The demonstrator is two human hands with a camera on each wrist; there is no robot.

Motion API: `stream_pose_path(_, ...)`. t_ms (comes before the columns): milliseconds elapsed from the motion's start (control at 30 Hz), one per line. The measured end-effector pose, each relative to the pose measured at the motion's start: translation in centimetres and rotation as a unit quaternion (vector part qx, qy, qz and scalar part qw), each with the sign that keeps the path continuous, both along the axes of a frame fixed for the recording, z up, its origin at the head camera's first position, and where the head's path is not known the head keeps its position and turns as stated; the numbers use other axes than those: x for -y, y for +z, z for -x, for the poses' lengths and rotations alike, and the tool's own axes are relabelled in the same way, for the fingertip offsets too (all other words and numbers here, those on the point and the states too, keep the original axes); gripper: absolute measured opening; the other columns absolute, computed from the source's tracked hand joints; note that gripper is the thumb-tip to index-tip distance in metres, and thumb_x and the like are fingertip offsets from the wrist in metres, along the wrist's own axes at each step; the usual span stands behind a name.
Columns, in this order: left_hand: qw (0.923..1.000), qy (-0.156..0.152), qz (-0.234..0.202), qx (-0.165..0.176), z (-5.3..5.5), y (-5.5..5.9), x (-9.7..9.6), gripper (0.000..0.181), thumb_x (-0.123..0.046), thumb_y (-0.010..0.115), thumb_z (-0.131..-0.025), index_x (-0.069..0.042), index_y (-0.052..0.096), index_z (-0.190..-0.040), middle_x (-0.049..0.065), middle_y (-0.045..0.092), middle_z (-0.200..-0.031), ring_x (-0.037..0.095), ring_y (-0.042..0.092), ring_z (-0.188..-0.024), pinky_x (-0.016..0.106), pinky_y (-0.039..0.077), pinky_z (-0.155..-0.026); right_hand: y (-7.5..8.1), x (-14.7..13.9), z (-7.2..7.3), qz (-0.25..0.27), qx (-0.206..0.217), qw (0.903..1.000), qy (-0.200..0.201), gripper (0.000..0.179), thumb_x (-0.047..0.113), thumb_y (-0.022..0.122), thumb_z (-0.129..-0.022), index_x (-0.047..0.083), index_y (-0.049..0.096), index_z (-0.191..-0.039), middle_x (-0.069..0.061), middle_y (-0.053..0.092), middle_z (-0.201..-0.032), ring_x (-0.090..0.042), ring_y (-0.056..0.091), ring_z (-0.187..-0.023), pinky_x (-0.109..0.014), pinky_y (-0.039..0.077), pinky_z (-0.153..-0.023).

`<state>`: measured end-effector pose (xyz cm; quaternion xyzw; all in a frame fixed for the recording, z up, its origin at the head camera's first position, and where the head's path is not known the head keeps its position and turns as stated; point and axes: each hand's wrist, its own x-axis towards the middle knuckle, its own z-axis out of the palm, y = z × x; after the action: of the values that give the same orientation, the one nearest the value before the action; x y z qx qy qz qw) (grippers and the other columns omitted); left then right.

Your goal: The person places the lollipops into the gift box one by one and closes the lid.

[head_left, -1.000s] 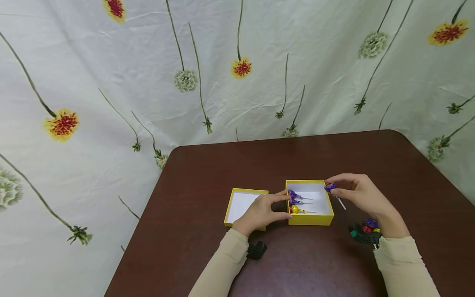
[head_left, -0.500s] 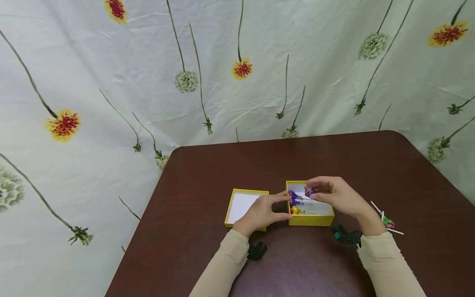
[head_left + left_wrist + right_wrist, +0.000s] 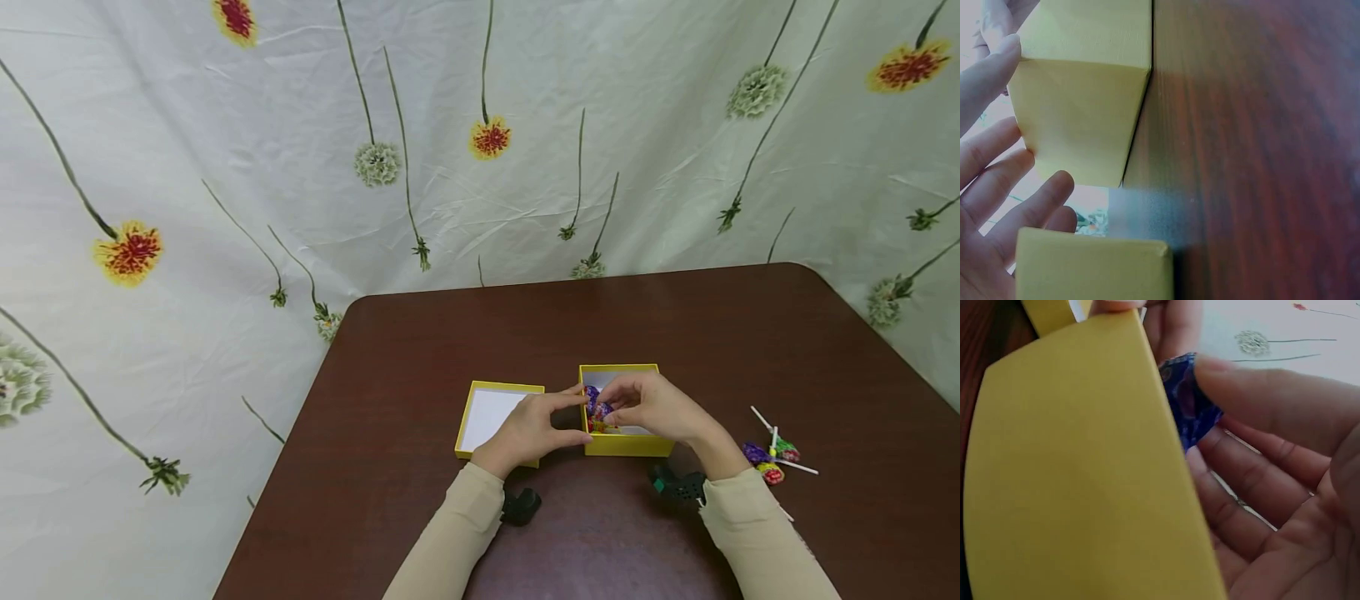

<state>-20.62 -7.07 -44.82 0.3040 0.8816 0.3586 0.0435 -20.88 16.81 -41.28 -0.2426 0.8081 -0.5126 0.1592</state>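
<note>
My left hand (image 3: 528, 425) rests against the left side of a yellow box (image 3: 628, 447) with a white inside. In the left wrist view its fingers are spread and fairly straight, fingertips touching the box's rim. Inside the box, my right hand (image 3: 651, 407) pinches a purple-wrapped lollipop (image 3: 1186, 400) between thumb and fingers, low and close to the left wall. Another purple lollipop (image 3: 591, 396) lies there too, beside a yellow-and-red one (image 3: 597, 425). Their sticks are largely hidden behind my right hand.
Left of the box, partly under my left wrist, lies the yellow lid (image 3: 487, 410), white side up. Several loose lollipops (image 3: 772, 473) with white sticks lie on the brown table (image 3: 420, 350) at right. A flowered cloth (image 3: 300, 150) hangs behind.
My right hand has carried the purple lollipop leftward from the box's right rim down into the box. The loose lollipops at right have come into view. My left hand has stayed put.
</note>
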Motion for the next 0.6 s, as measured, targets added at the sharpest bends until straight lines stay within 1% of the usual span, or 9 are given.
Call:
stream_pose_path(100, 1.0000, -0.001, -0.001, -0.004, 0.0, 0.0, 0.0, 0.058, -0.038, 0.077, -0.087, -0.017, 0.062, -0.139, -0.001, 0.051, -0.150, 0.017, 0.056, -0.133, 0.030, 0.047, -0.108, -0.4, 0.4, 0.2, 0.003, 0.015, 0.9999, 0.007, 0.019, -0.001, 0.069, -0.092, -0.008, 0.068, -0.109, -0.019, 0.071, -0.101, -0.015, 0.068, -0.084, -0.029, 0.060, -0.075)
stream_pose_path(233, 0.9999, 0.000, -0.001, -0.011, 0.0, -0.1, 0.0, 0.058, -0.038, 0.078, -0.087, -0.017, 0.062, -0.138, -0.001, 0.052, -0.150, 0.017, 0.056, -0.132, 0.030, 0.048, -0.108, -1.0, 0.9, 0.4, -0.014, 0.007, 0.9999, 0.003, 0.018, 0.001, 0.071, -0.090, -0.006, 0.070, -0.106, -0.015, 0.071, -0.097, -0.014, 0.065, -0.084, -0.025, 0.058, -0.072)
stream_pose_path(333, 0.9999, -0.002, -0.001, -0.013, 0.0, -0.1, 0.0, 0.057, -0.036, 0.078, -0.087, -0.016, 0.063, -0.138, -0.001, 0.052, -0.150, 0.016, 0.057, -0.131, 0.029, 0.048, -0.107, -1.3, 1.2, 0.5, -0.029, 0.002, 0.9996, -0.005, 0.015, 0.001, 0.072, -0.088, -0.005, 0.071, -0.102, -0.011, 0.070, -0.093, -0.016, 0.061, -0.081, -0.023, 0.055, -0.067)
stream_pose_path(400, 0.9999, -0.002, -0.003, -0.010, 0.0, -0.1, 0.0, 0.057, -0.035, 0.079, -0.086, -0.016, 0.063, -0.138, -0.001, 0.052, -0.150, 0.016, 0.057, -0.131, 0.029, 0.048, -0.107, -1.5, 1.4, 0.5, -0.033, 0.009, 0.9994, -0.009, 0.013, -0.001, 0.072, -0.088, -0.006, 0.071, -0.100, -0.010, 0.069, -0.090, -0.017, 0.059, -0.079, -0.022, 0.053, -0.065)
stream_pose_path(600, 0.9999, -0.004, -0.010, -0.005, 0.1, -0.2, -0.1, 0.057, -0.032, 0.080, -0.086, -0.015, 0.063, -0.137, 0.000, 0.051, -0.151, 0.017, 0.057, -0.131, 0.030, 0.048, -0.108, -1.7, 1.7, 0.6, -0.041, 0.027, 0.9986, -0.017, 0.013, -0.005, 0.069, -0.088, -0.007, 0.070, -0.101, -0.013, 0.070, -0.093, -0.016, 0.063, -0.081, -0.022, 0.055, -0.068)
